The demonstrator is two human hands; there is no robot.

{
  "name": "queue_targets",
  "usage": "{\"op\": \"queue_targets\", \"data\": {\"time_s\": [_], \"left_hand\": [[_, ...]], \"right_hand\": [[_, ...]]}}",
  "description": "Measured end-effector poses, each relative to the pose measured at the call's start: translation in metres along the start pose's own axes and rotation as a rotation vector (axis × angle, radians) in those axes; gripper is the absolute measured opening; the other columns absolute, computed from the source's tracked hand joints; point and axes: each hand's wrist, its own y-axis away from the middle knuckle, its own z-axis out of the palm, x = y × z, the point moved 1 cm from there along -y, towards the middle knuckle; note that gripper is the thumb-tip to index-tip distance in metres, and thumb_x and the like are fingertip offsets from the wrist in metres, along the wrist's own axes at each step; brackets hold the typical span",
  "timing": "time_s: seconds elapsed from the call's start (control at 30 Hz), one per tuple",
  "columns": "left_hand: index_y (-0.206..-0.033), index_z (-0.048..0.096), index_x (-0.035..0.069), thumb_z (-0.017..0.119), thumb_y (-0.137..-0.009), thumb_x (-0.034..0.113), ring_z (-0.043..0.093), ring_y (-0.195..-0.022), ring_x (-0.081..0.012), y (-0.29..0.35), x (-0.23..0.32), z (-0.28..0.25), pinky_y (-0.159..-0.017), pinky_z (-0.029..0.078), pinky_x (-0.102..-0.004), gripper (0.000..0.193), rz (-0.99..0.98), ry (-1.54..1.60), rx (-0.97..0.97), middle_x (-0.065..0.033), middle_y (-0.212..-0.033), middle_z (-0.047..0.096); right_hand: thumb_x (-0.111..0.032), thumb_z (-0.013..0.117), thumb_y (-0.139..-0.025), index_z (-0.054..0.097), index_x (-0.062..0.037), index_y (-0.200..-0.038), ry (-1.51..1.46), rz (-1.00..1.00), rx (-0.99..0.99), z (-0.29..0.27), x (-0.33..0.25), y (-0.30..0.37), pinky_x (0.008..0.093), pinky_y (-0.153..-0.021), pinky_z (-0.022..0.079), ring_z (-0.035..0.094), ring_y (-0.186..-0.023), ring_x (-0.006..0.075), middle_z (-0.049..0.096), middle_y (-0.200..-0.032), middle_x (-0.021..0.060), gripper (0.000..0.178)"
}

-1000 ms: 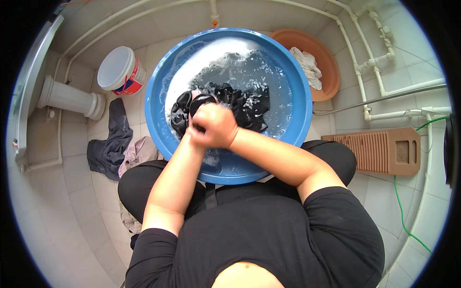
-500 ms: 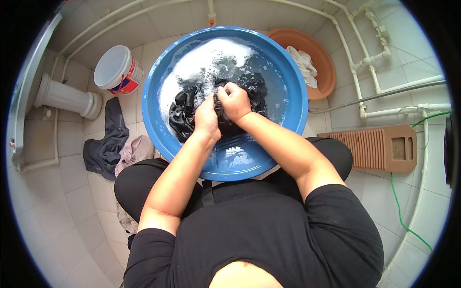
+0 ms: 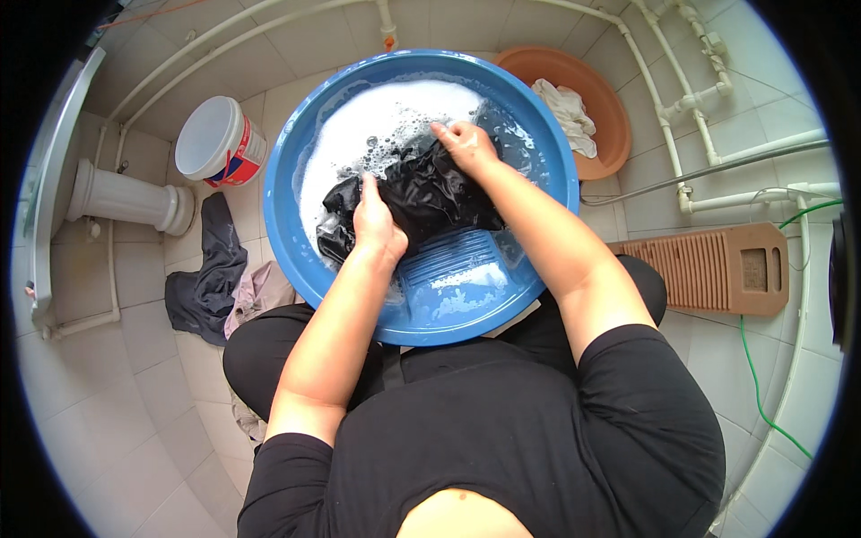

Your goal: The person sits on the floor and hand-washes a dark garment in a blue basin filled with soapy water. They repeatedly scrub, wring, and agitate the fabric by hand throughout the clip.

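Between my hands a wet black garment is stretched out, inside a large blue basin of sudsy water. My left hand is closed on the garment's left part, its thumb lying on top and its other fingers mostly hidden. Farther off and to the right, my right hand grips the far right part of the cloth, with foam on its skin. White suds cover the far left of the water. Below the cloth shows the basin's ridged, moulded scrubbing slope, with some foam on it.
A white bucket stands left of the basin, with dark clothing and a pinkish cloth on the tiles nearer me. Back right, an orange basin holds a white cloth. A brown washboard lies to the right, near white pipes.
My hands have moved apart, the right one going farther right and away. The black garment, bunched between them before, is now spread, and the ridged slope has come into view.
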Motion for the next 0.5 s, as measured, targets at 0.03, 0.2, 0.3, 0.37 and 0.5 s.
{"op": "queue_targets", "data": {"time_s": [0.03, 0.2, 0.3, 0.37, 0.5], "left_hand": [[-0.119, 0.043, -0.004, 0.039, -0.095, 0.033, 0.056, -0.103, -0.0299, -0.006, 0.000, -0.006, -0.090, 0.047, -0.0417, 0.045, -0.010, 0.030, -0.016, -0.0180, -0.116, 0.053], [-0.121, 0.033, -0.007, 0.039, -0.091, 0.003, 0.055, -0.102, -0.0344, -0.038, -0.014, -0.041, -0.086, 0.050, -0.0447, 0.033, 0.083, -0.114, -0.028, -0.0215, -0.115, 0.050], [-0.122, 0.032, -0.007, 0.039, -0.090, 0.003, 0.056, -0.102, -0.0344, -0.025, -0.006, -0.028, -0.085, 0.050, -0.0458, 0.034, 0.070, -0.134, -0.003, -0.0212, -0.117, 0.048], [-0.123, 0.031, -0.007, 0.039, -0.090, 0.004, 0.056, -0.101, -0.0339, -0.040, -0.008, -0.043, -0.084, 0.050, -0.0458, 0.035, -0.016, -0.047, -0.052, -0.0216, -0.115, 0.049], [-0.123, 0.041, -0.001, 0.036, -0.094, 0.020, 0.053, -0.107, -0.0299, -0.042, -0.008, -0.042, -0.092, 0.045, -0.0436, 0.036, -0.105, 0.037, -0.187, -0.0165, -0.116, 0.053]], "right_hand": [[-0.053, 0.061, -0.076, 0.061, -0.0008, -0.080, -0.058, -0.052, -0.074, -0.002, 0.015, -0.004, 0.0344, -0.070, 0.045, 0.057, -0.072, 0.0249, 0.062, -0.077, 0.0157, 0.053], [-0.061, 0.066, -0.066, 0.047, 0.0079, -0.121, 0.306, 0.118, -0.461, -0.007, 0.055, -0.013, 0.0341, -0.090, 0.041, 0.053, -0.110, 0.0300, 0.054, -0.117, 0.0229, 0.090], [-0.050, 0.058, -0.075, 0.050, -0.0011, -0.116, 0.332, 0.230, -0.494, -0.021, 0.028, 0.004, 0.0328, -0.090, 0.041, 0.054, -0.106, 0.0295, 0.055, -0.115, 0.0197, 0.065], [-0.044, 0.058, -0.074, 0.056, -0.0081, -0.108, 0.436, 0.172, -0.368, -0.020, 0.016, 0.008, 0.0343, -0.089, 0.042, 0.054, -0.104, 0.0282, 0.056, -0.111, 0.0153, 0.050], [-0.043, 0.057, -0.078, 0.064, -0.0150, -0.097, 0.421, -0.214, -0.035, -0.011, 0.010, 0.015, 0.0346, -0.090, 0.041, 0.051, -0.105, 0.0258, 0.056, -0.109, 0.0090, 0.035]]}}
